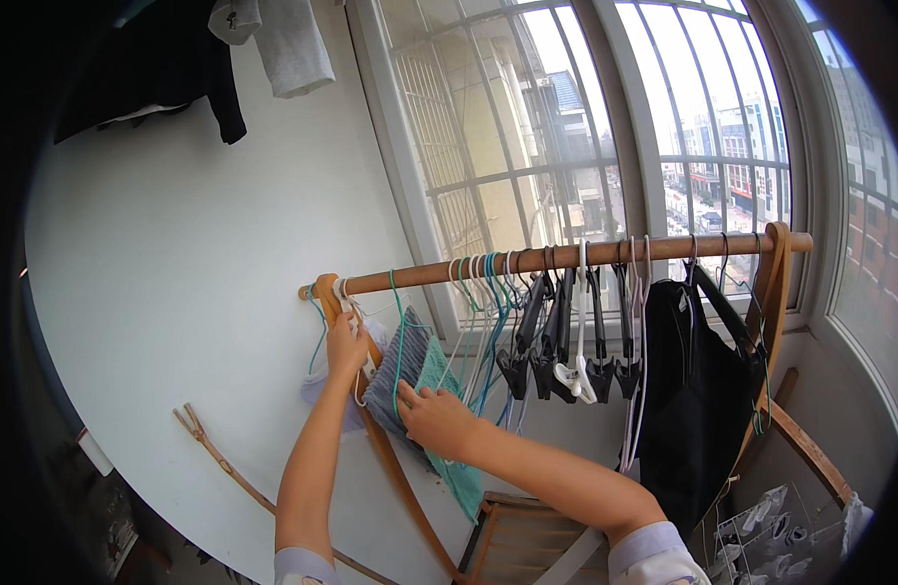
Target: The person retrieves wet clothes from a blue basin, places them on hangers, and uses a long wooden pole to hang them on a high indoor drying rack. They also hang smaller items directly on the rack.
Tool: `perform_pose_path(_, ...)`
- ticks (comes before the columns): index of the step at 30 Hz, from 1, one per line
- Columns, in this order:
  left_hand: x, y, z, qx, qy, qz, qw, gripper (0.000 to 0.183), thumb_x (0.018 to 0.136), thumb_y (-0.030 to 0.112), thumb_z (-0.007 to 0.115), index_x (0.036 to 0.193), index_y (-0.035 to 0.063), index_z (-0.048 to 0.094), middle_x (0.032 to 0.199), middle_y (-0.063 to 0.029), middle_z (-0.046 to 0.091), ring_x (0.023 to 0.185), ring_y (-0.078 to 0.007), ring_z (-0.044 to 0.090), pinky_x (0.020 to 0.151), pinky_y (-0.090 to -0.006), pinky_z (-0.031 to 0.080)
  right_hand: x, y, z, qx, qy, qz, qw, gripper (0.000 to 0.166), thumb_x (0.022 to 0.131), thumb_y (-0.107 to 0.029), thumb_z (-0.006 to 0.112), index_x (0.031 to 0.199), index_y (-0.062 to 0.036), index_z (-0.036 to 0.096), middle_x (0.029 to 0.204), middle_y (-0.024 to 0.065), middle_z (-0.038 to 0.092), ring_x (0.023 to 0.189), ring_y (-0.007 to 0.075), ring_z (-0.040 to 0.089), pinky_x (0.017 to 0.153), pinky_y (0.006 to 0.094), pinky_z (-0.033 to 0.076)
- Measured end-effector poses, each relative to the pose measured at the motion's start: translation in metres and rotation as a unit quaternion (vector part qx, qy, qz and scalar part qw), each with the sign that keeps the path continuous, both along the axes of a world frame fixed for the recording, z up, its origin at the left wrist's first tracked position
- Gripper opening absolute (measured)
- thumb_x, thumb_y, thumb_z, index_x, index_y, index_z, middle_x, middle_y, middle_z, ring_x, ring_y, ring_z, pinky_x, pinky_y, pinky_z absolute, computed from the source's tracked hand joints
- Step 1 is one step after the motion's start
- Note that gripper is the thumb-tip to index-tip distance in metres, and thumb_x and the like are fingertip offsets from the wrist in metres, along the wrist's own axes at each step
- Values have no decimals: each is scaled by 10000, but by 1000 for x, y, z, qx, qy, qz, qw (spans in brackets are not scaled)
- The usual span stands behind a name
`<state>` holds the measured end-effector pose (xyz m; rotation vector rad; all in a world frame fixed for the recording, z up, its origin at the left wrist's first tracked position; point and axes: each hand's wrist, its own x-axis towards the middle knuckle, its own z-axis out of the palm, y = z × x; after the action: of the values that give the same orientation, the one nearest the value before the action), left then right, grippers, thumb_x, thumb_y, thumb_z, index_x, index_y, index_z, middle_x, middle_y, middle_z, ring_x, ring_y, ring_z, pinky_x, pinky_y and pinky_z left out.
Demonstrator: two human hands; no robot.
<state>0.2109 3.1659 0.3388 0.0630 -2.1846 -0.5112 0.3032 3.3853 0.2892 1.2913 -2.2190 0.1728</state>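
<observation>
A wooden clothes rack [434,275] stands before me with many hangers on its rail. My left hand [346,345] is raised at the rack's left end post, by a white hanger [344,292]; whether it grips anything is unclear. My right hand [438,423] touches a green wire hanger [395,336] with its fingertips, beside a grey towel [401,365] and a teal towel [456,479] that hang from the rack. Its hold on the hanger cannot be told. Behind the left end post hangs a pale garment [317,389], partly hidden.
Black clip hangers [544,322], a white clip hanger [582,365] and black clothing [668,395] hang farther right. Barred windows [507,131] stand behind. A forked stick [229,472] leans at the lower left. Dark clothing [149,66] hangs above left; a small clip rack [767,534] is lower right.
</observation>
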Motion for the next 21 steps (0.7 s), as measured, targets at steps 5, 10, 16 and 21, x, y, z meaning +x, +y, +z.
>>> perform_pose_path(5, 54, 43, -12, 83, 40, -176, 980, 252, 805, 144, 572, 1009, 2, 533, 986, -126, 558, 852, -202, 550, 717, -308, 460, 52, 43, 0, -59, 40, 88, 994, 423, 768, -226, 609, 1099, 4, 482, 1165, 150, 469, 953, 272, 516, 734, 359, 446)
perform_pose_path(10, 156, 101, -8, 217, 82, -315, 921, 134, 842, 125, 562, 852, -8, 548, 777, -35, 563, 738, -95, 518, 671, -222, 419, 121, 113, 22, -181, -157, 248, 939, 202, 767, -141, 629, 905, 0, 584, 832, 122, 605, 781, 247, 584, 656, 324, 464)
perform_pose_path(16, 242, 110, -45, 338, 42, -400, 851, 133, 863, 111, 538, 811, -11, 545, 742, -41, 561, 709, -86, 526, 671, -220, 433, 224, 167, 25, -462, -311, 622, 551, 202, 824, -161, 588, 798, 33, 536, 736, 175, 561, 628, 263, 565, 552, 339, 503)
perform_pose_path(21, 327, 79, -132, 436, -15, -281, 855, 122, 859, 97, 536, 815, -17, 544, 726, -54, 570, 662, -96, 539, 623, -240, 466, 243, 144, 11, -419, -460, 649, 438, 159, 826, -82, 557, 807, 71, 516, 722, 204, 543, 547, 256, 543, 500, 359, 505)
